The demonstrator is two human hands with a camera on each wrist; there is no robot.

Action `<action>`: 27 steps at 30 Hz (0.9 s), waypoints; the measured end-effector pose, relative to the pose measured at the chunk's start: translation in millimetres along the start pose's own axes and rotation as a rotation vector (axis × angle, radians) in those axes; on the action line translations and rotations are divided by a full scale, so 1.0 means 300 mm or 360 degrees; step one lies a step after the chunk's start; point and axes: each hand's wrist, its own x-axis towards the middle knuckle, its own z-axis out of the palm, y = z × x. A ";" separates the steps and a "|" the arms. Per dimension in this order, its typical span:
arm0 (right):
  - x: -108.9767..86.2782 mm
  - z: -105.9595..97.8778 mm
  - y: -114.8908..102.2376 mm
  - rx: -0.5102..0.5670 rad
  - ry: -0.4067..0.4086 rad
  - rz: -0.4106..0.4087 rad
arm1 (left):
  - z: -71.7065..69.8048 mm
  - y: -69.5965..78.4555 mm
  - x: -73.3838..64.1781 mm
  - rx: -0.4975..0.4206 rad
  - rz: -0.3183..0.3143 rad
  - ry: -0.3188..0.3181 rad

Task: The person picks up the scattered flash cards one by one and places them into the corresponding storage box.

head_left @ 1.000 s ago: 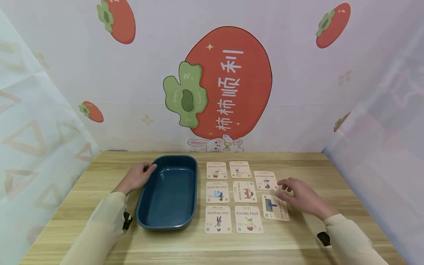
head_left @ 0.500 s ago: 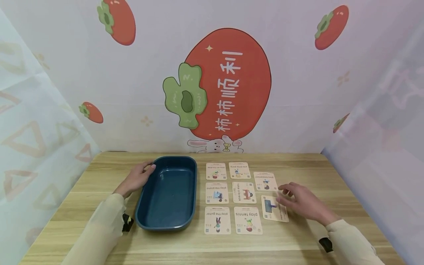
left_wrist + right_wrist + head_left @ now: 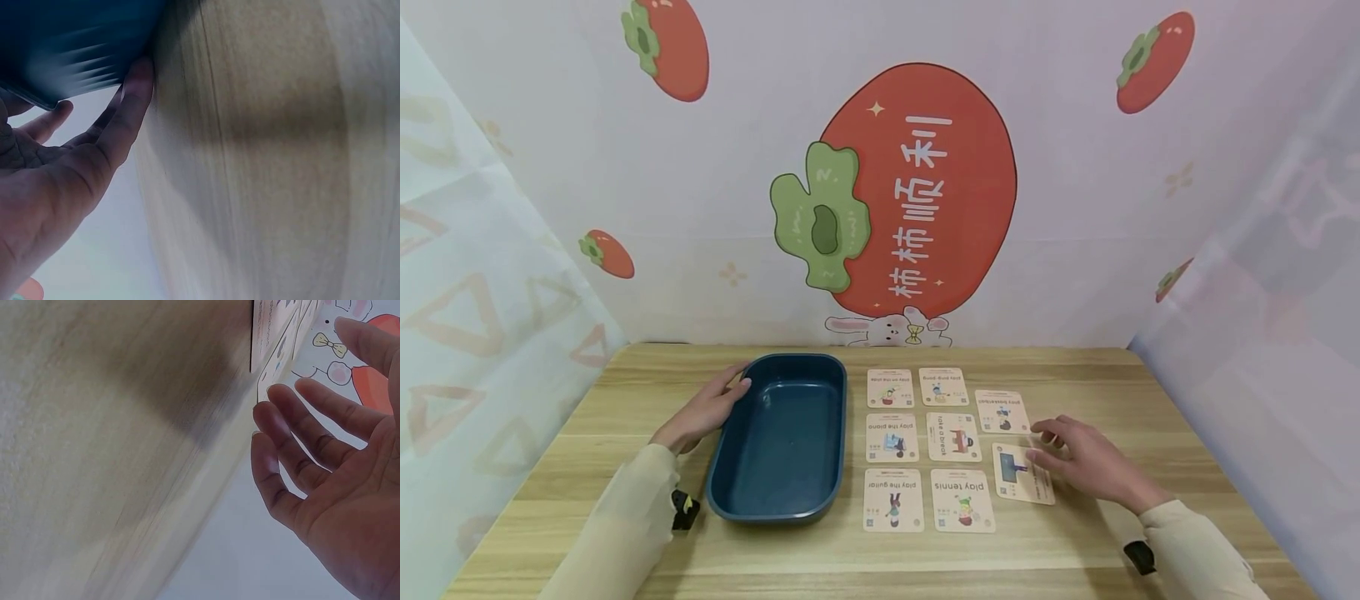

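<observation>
Now, fingers (image 3: 273, 425) parted, left hand (image 3: 706, 407) touches one tray (image 3: 777, 450), right hand (image 3: 1084, 454) hovers by eight cards (image 3: 953, 437).

Head view: above and behind the left hand (image 3: 703, 408) and right hand (image 3: 1090, 458), facing forward and down, taking in tray (image 3: 782, 446), cards (image 3: 953, 436), table (image 3: 805, 571) and wall (image 3: 1075, 242).
Left wrist view: close behind the left hand's grip, turned sideways, facing the tray's outer side.
Right wrist view: close to the right hand, tilted, facing past it.
Head and left wrist share: left hand, tray, table.
Head and right wrist share: right hand, cards, table, wall.
</observation>
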 end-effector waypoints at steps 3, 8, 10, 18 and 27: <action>-0.001 -0.004 -0.005 0.0003 0.0010 -0.0002 | -0.002 -0.005 0.000 -0.0029 0.0002 -0.0008; -0.005 -0.015 -0.022 0.0004 0.0019 0.0004 | -0.004 -0.013 -0.003 -0.0075 0.0013 -0.0011; -0.006 -0.017 -0.026 -0.0001 0.0020 0.0004 | -0.004 -0.014 -0.004 -0.0082 0.0017 -0.0006; -0.006 -0.017 -0.024 0.0018 -0.0009 0.0032 | -0.002 -0.011 -0.006 -0.0096 0.0009 -0.0011; -0.008 -0.011 -0.006 0.0020 -0.0011 0.0006 | -0.002 -0.013 -0.007 -0.0116 0.0003 -0.0013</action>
